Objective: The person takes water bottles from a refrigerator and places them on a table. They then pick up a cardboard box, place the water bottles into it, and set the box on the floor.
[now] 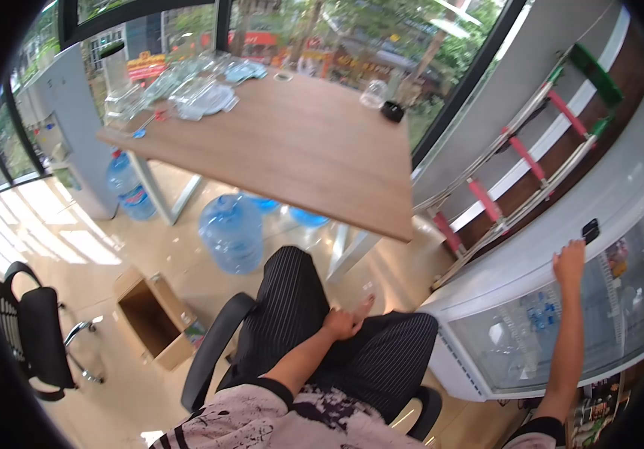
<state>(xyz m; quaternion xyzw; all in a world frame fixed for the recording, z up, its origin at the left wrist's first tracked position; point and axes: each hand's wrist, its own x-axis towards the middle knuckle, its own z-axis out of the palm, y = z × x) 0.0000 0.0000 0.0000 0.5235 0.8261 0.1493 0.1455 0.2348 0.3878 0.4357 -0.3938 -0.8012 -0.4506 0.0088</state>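
My left hand point(343, 322) rests over my lap, between the dark striped trouser legs point(288, 299). Its fingers seem stretched forward, and I make out nothing held in them. Out to the right, my right hand point(569, 260) reaches to the white frame of a glass-fronted display cooler point(505, 280). Its fingers look curled against the frame's edge; their tips are partly hidden. Just beyond them sits a small black object point(590, 230), too small to name for sure. Bottles and packets show dimly behind the cooler's glass.
A wooden table point(284, 142) ahead holds clear plastic packaging point(195, 93) and a black-lidded jar point(392, 111). Large blue water bottles point(232, 232) stand below. An open cardboard box point(153, 318) and an office chair point(45, 337) are left. A ladder point(524, 157) leans at the right.
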